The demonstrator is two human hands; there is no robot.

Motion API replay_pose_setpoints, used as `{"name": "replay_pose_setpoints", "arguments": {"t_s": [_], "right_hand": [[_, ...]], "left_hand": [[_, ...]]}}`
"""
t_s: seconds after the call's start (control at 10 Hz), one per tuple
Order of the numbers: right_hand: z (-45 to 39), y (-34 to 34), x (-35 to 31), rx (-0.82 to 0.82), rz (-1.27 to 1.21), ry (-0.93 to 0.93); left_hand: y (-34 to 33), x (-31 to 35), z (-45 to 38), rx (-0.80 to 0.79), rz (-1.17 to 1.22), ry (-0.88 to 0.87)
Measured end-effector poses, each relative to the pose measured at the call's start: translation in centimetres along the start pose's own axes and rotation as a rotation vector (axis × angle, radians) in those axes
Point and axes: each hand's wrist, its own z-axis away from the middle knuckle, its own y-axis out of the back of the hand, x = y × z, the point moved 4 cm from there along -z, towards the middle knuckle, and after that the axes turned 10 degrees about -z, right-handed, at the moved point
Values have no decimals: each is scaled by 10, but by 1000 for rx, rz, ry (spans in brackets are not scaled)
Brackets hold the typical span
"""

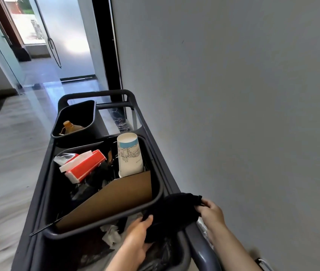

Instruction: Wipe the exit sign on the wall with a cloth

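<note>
A black cloth point(174, 212) hangs over the near right rim of a dark grey cleaning cart point(200, 249). My left hand point(137, 237) grips the cloth's lower left edge, thumb on top. My right hand point(211, 212) pinches its upper right corner close to the wall. The cloth is stretched between both hands. No exit sign is in view; only the plain grey wall point(243, 94) shows on the right.
The cart's middle bin point(156, 200) holds a paper cup point(129, 155), a red and white box point(84, 167) and brown cardboard point(116, 198). A smaller far bin point(77, 122) holds a brown bottle. Glass doors point(61, 36) stand down the corridor; open floor lies left.
</note>
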Motion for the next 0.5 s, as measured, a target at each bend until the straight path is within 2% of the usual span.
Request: {"name": "replay_pose_setpoints", "arguments": {"t_s": [0.2, 0.4, 0.5], "right_hand": [[5, 5, 5, -30, -27, -51], [32, 13, -11, -8, 53, 115], [62, 19, -33, 3, 213, 328]], "left_hand": [[8, 6, -3, 2, -162, -117], [12, 24, 17, 57, -363, -357], [-5, 45, 50, 132, -511, -627]]}}
